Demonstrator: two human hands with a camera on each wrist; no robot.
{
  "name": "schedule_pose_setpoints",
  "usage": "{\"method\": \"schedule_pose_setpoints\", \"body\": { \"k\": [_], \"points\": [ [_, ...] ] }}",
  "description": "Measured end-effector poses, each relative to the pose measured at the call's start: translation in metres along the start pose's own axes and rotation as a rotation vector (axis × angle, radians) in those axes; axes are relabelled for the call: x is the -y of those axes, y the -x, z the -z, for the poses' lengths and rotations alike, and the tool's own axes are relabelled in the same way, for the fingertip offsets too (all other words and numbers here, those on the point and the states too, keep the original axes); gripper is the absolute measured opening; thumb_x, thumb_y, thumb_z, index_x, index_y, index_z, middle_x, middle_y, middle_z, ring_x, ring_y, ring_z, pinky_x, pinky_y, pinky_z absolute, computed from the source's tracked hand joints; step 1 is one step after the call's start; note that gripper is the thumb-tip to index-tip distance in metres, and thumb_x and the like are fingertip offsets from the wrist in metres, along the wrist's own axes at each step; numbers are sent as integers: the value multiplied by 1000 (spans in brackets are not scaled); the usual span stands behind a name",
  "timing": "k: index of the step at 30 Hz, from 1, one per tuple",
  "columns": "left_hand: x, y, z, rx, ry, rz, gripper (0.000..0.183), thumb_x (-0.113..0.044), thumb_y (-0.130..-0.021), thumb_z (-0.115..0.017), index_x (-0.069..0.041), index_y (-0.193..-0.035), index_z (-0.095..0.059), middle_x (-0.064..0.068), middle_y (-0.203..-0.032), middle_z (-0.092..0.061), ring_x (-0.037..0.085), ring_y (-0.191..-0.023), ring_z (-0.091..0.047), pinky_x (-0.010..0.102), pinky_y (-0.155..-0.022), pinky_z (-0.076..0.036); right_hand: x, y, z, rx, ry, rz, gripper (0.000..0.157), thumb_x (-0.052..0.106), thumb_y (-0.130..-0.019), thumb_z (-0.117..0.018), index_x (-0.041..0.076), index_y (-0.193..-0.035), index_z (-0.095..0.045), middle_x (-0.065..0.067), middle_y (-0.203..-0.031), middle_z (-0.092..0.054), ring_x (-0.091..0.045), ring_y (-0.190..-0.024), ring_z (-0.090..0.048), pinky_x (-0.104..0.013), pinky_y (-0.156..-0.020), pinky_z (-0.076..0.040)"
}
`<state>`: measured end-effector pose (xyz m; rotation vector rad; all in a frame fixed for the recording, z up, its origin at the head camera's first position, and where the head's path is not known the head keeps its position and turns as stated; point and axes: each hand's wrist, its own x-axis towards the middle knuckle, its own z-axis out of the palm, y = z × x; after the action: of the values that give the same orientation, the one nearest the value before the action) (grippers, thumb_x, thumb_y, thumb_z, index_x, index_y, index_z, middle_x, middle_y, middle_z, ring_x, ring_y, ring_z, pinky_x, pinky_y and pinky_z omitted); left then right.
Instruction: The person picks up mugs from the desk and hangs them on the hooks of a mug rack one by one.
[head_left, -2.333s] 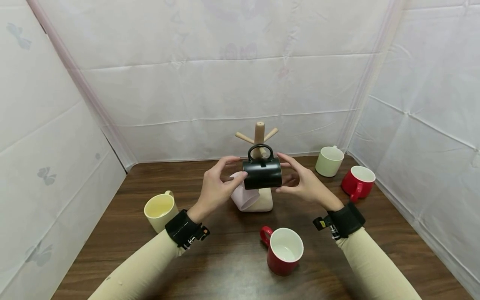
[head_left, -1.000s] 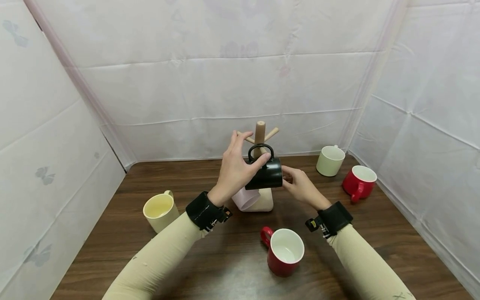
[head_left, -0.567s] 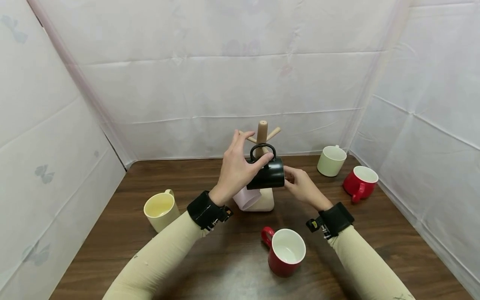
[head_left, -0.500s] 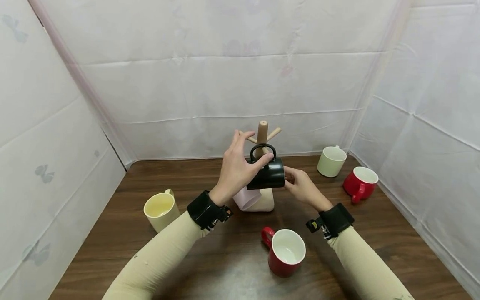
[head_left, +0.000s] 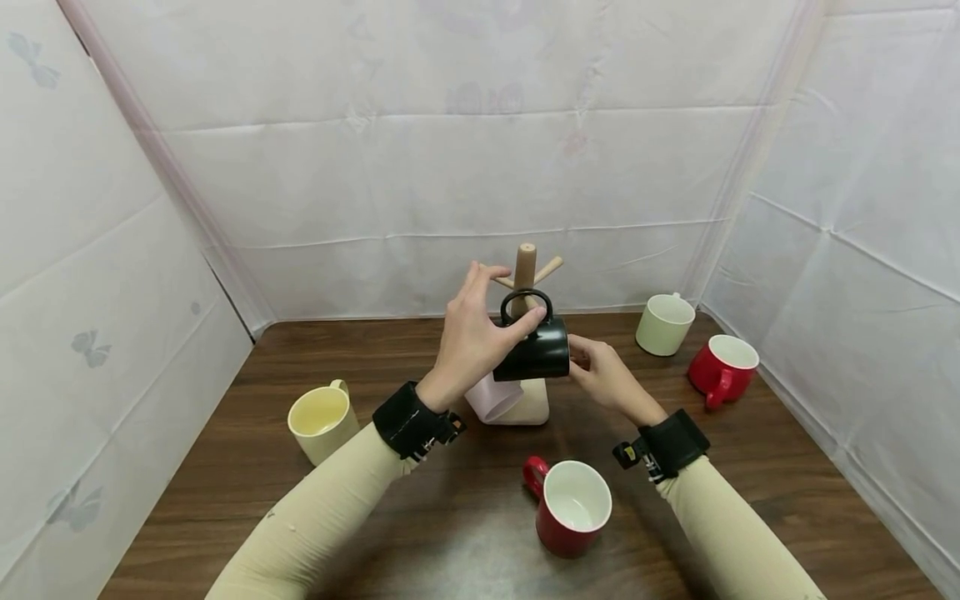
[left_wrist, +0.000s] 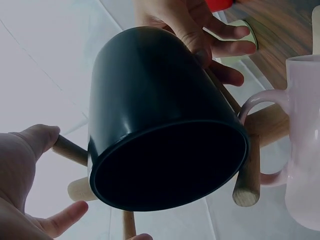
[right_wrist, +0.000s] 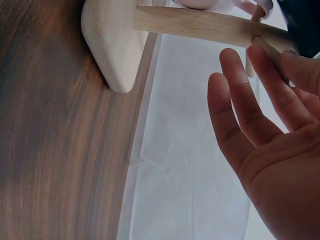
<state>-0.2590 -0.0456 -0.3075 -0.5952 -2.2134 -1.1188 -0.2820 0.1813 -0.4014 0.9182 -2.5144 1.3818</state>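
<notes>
A black mug (head_left: 534, 352) lies on its side in the air, handle up, at a wooden mug rack (head_left: 525, 262). One of its pegs shows within the handle loop. The mug's open mouth faces my left hand (head_left: 476, 337), whose fingers reach to the rack's top. My left thumb (left_wrist: 42, 137) touches a peg end in the left wrist view. My right hand (head_left: 600, 371) pinches the mug's base end between thumb and index finger; the other fingers extend freely behind. A pale pink mug (head_left: 495, 396) hangs lower on the rack, partly hidden.
A red mug (head_left: 566, 529) stands in front. A yellow mug (head_left: 322, 421) is at left. At back right are a light green mug (head_left: 663, 329) and another red mug (head_left: 722, 375). White fabric walls (head_left: 420, 183) edge the brown wooden table (head_left: 420, 517).
My left hand has let go of the black mug's mouth end and moved up to the rack. My right hand has shifted in closer at the base. The mug has hardly moved.
</notes>
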Motion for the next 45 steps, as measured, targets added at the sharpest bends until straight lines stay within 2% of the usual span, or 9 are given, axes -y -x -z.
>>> {"method": "schedule_pose_setpoints", "body": {
  "k": [2,7,13,14,20,28,34,39,45],
  "points": [
    [0,-2,0,-6,-5,-16,59,-52,-76,-69,-20,-122,-51,5,-130,-46,31,-108,-53,43,-91,-44,1,0,1,-5,-2,0,31,23,-93,-56,20,-123,-56,-2,-108,-65,-18,-83,-63,-42,-65,-55],
    [1,-3,0,-17,-8,-49,56,-51,-75,-70,-18,-117,-53,0,-116,-52,25,-113,-50,40,-90,-44,2,2,1,-6,4,0,29,22,-93,-56,20,-122,-56,-1,-107,-65,-13,-83,-63,-35,-65,-55],
    [9,-6,2,-15,20,-67,50,-52,-74,-70,-21,-110,-53,-6,-111,-54,13,-103,-53,37,-79,-47,6,2,0,10,7,25,22,17,-92,-57,19,-114,-58,1,-97,-66,-13,-81,-63,-38,-66,-55],
    [10,-6,3,-9,23,-67,50,-52,-74,-70,-22,-109,-53,-8,-112,-53,12,-110,-49,37,-84,-46,6,2,0,10,7,27,21,16,-92,-57,19,-112,-59,1,-96,-65,-13,-80,-63,-38,-65,-55],
    [20,-7,6,59,82,-96,49,-53,-75,-69,-23,-111,-53,-8,-119,-52,6,-130,-26,42,-102,-32,8,4,-1,5,48,32,18,19,-91,-59,21,-109,-60,5,-98,-64,-8,-83,-62,-31,-67,-54],
    [31,-12,13,157,149,-159,49,-47,-80,-66,-20,-118,-51,-7,-119,-49,7,-117,-42,42,-91,-41,12,4,-3,-2,89,53,15,23,-89,-62,24,-105,-61,8,-99,-65,-5,-86,-61,-33,-68,-53],
    [38,-14,16,206,169,-126,47,-50,-80,-65,-28,-120,-50,-9,-129,-45,8,-120,-41,43,-91,-42,13,4,-5,4,60,73,16,21,-89,-63,21,-104,-63,6,-97,-65,-9,-84,-62,-39,-67,-53],
    [41,-16,20,265,189,-110,50,-47,-81,-65,-23,-123,-51,-9,-141,-37,9,-123,-39,43,-92,-42,15,5,-5,15,91,68,15,27,-88,-63,24,-103,-62,9,-92,-65,-5,-81,-61,-32,-65,-53],
    [27,-20,39,336,267,-153,46,-27,-85,-67,-11,-124,-49,3,-142,-39,16,-130,-32,48,-95,-40,19,4,-6,23,118,106,13,29,-87,-65,25,-100,-63,12,-88,-65,-5,-79,-61,-35,-65,-54]
  ]
}}
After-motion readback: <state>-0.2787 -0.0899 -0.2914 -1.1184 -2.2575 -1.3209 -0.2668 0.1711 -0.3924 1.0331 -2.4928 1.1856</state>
